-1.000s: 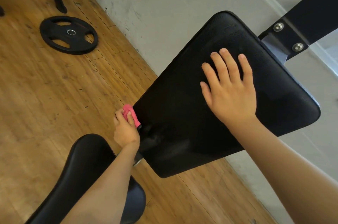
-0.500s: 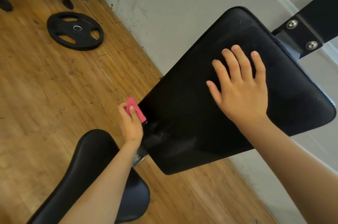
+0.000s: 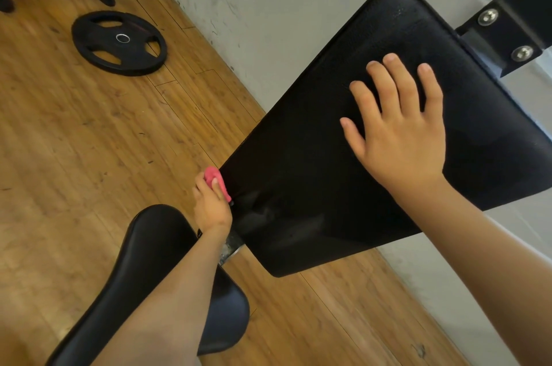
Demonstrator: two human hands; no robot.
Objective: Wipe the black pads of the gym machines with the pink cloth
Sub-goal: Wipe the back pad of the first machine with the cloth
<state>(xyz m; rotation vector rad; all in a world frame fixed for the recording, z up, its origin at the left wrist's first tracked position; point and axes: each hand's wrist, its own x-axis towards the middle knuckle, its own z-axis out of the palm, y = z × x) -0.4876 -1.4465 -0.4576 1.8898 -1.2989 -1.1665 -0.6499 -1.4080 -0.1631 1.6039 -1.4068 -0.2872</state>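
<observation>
Now | pad (image 3: 298, 156) axis lower-left to upper-right | left hand (image 3: 212, 210) pinches cloth (image 3: 212, 175)

The large pad (image 3: 313, 156) is black with a fine pebbled grain. The cloth (image 3: 212, 176) is pink. The seat pad (image 3: 155, 246) is smooth black. The weight plate (image 3: 98, 51) is black with a silver centre ring. The floor (image 3: 74, 141) is honey-brown wood planks, and the wall (image 3: 283, 7) is pale grey with dark scuffs.

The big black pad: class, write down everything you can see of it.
The pad is black, matte, finely grained like vinyl, with rounded corners. It tilts above the floor, with a black bracket and two bolts at its far end. The right hand lies flat on it; the left hand holds the cloth at its left edge.
</observation>
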